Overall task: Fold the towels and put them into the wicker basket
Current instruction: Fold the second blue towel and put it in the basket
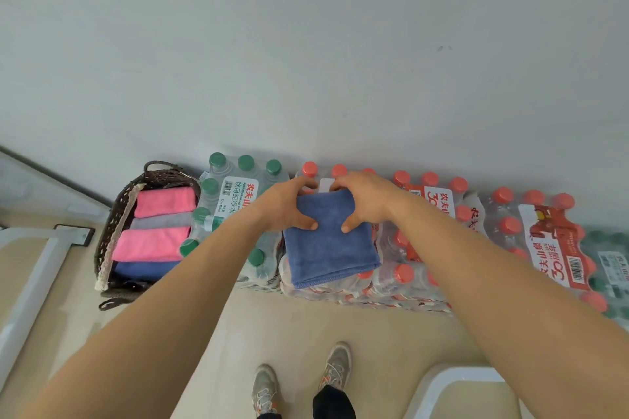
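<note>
A folded blue towel (328, 248) lies on top of shrink-wrapped packs of red-capped water bottles (418, 248). My left hand (286, 206) grips its far left corner, thumb on top and fingers curled over the far edge. My right hand (362, 202) grips the far right corner the same way. To the left stands the dark wicker basket (109, 238), with two folded pink towels (165, 202), a grey towel (163, 222) and a blue towel (146, 269) lined up inside it.
A pack of green-capped bottles (235, 211) sits between the basket and the blue towel. More bottle packs stretch to the right along a pale wall. My shoes (303, 381) stand on the beige floor; a white frame (439, 384) is at the bottom right.
</note>
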`<state>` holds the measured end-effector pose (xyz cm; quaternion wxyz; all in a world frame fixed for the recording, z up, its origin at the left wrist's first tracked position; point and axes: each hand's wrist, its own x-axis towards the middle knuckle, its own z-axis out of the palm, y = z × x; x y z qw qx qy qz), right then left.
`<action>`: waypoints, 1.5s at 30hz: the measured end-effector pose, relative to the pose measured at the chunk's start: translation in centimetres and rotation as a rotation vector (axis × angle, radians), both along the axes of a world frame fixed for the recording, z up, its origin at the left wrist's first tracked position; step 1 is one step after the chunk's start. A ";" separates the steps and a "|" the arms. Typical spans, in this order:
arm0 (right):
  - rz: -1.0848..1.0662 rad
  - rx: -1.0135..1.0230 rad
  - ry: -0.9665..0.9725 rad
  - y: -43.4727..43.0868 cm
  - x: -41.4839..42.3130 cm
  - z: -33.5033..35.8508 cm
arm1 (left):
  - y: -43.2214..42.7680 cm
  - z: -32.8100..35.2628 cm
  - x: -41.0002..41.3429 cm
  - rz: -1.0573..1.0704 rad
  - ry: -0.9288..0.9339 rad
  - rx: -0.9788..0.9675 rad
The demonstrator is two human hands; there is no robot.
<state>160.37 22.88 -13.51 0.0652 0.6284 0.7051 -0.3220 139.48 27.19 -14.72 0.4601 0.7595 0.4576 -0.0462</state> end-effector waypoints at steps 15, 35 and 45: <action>0.062 -0.073 0.002 -0.7 1.3 -0.2 | -1.4 -0.2 -1.8 -0.074 0.142 0.103; 0.048 0.652 -0.237 -4.2 0.9 -1.0 | -3.8 0.5 -1.7 0.154 0.002 0.508; -0.002 0.356 -0.144 -9.4 0.3 -1.5 | -7.0 -0.2 -3.6 0.081 -0.119 0.392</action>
